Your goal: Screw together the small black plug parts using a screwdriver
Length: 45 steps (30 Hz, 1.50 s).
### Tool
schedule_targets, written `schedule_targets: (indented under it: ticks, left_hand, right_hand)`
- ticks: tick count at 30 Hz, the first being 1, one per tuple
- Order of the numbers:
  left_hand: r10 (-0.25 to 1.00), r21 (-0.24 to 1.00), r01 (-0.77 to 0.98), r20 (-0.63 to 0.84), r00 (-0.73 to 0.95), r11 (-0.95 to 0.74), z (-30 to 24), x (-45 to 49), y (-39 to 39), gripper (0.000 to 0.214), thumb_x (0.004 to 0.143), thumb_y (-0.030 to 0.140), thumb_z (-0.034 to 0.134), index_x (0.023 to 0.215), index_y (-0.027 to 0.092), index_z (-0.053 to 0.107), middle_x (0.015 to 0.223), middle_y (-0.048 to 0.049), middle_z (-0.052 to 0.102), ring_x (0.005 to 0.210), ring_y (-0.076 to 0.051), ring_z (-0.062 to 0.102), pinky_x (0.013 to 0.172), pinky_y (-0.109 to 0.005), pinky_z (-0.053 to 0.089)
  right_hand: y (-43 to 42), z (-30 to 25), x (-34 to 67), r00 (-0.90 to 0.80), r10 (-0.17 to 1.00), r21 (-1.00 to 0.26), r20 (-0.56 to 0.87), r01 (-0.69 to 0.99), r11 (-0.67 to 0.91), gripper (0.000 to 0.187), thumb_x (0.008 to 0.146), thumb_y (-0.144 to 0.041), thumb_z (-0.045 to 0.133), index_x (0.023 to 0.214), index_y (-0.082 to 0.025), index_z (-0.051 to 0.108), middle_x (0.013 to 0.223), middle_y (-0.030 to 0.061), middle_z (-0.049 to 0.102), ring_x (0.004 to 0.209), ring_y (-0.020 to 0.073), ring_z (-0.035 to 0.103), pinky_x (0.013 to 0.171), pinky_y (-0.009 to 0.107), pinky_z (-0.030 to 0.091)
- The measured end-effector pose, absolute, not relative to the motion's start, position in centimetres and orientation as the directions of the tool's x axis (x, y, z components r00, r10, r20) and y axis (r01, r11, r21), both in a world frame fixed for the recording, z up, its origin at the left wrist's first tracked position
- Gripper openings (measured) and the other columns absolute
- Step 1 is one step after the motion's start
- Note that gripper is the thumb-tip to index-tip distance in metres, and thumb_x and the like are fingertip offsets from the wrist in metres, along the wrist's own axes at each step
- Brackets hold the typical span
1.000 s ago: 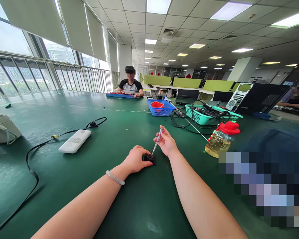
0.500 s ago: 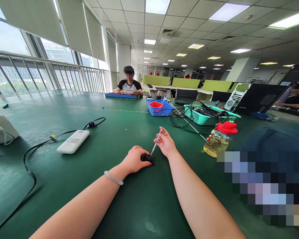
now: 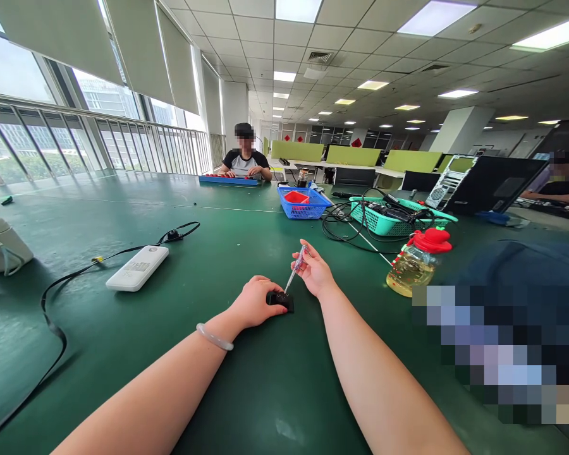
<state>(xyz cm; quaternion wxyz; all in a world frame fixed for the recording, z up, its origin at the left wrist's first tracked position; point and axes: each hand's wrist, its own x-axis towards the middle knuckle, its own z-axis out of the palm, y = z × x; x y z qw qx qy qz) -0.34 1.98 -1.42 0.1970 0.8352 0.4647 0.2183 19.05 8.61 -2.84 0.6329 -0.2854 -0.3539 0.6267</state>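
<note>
My left hand (image 3: 255,302) is curled over a small black part (image 3: 282,300) lying on the green table (image 3: 180,328), pinning it down. My right hand (image 3: 315,272) pinches a slim clear-handled screwdriver (image 3: 294,268), held tilted with its tip down on the black part. A pale bangle (image 3: 214,338) sits on my left wrist. The details of the black part are too small to make out.
A white power bank (image 3: 137,268) with a black cable (image 3: 52,328) lies to the left. A bottle of yellow liquid with a red cap (image 3: 417,265) stands to the right. Blue (image 3: 303,203) and teal baskets (image 3: 393,218) sit farther back. A person sits at the far end.
The view has shifted slightly. My right hand and the screwdriver have tilted a little; my left hand stays on the black part.
</note>
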Motion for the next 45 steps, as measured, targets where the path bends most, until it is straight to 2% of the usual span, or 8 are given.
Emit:
schedule_targets:
  ticks: [11,25,34,45]
  left_hand:
    - [0.859,0.528,0.689,0.183,0.479,-0.497,-1.45,-0.27,1.95,0.035,0.07,0.04,0.073,0.101,0.024,0.072,0.106,-0.0043,0.072,0.12,-0.03,0.05,0.104,-0.041,0.041]
    - [0.857,0.535,0.682,0.19,0.479,-0.499,-1.46,-0.27,1.9,0.035,0.069,0.04,0.074,0.101,0.024,0.072,0.105,-0.005,0.072,0.119,-0.03,0.051,0.102,-0.04,0.042]
    - [0.849,0.539,0.671,0.187,0.494,-0.509,-1.43,-0.28,1.87,0.035,0.07,0.041,0.072,0.101,0.024,0.071,0.106,-0.0043,0.071,0.117,-0.03,0.052,0.102,-0.041,0.042]
    - [0.846,0.534,0.669,0.201,0.494,-0.517,-1.41,-0.31,1.81,0.035,0.07,0.041,0.073,0.1,0.023,0.07,0.105,-0.0043,0.071,0.115,-0.03,0.053,0.101,-0.041,0.042]
  right_hand:
    - [8.39,-2.99,18.39,-0.031,0.993,-0.837,0.111,-0.541,0.077,0.037,0.065,-0.03,0.08,0.098,-0.026,0.063,0.065,-0.0056,0.064,0.058,0.0107,0.058,0.063,0.028,0.052]
    - [8.28,-2.89,18.59,-0.013,0.999,-0.861,0.04,-0.508,0.028,0.028,0.077,-0.021,0.066,0.104,-0.024,0.061,0.075,-0.0012,0.071,0.058,0.0156,0.067,0.066,0.034,0.055]
    - [8.76,-3.43,18.43,-0.023,1.0,-0.872,0.01,-0.489,-0.003,0.032,0.07,-0.031,0.079,0.097,-0.024,0.065,0.062,-0.006,0.063,0.051,0.0093,0.058,0.063,0.031,0.057]
    - [9.09,-3.71,18.7,-0.037,0.999,-0.857,-0.02,-0.515,-0.036,0.025,0.079,-0.017,0.066,0.104,-0.022,0.063,0.076,0.0007,0.071,0.057,0.0163,0.068,0.063,0.035,0.057]
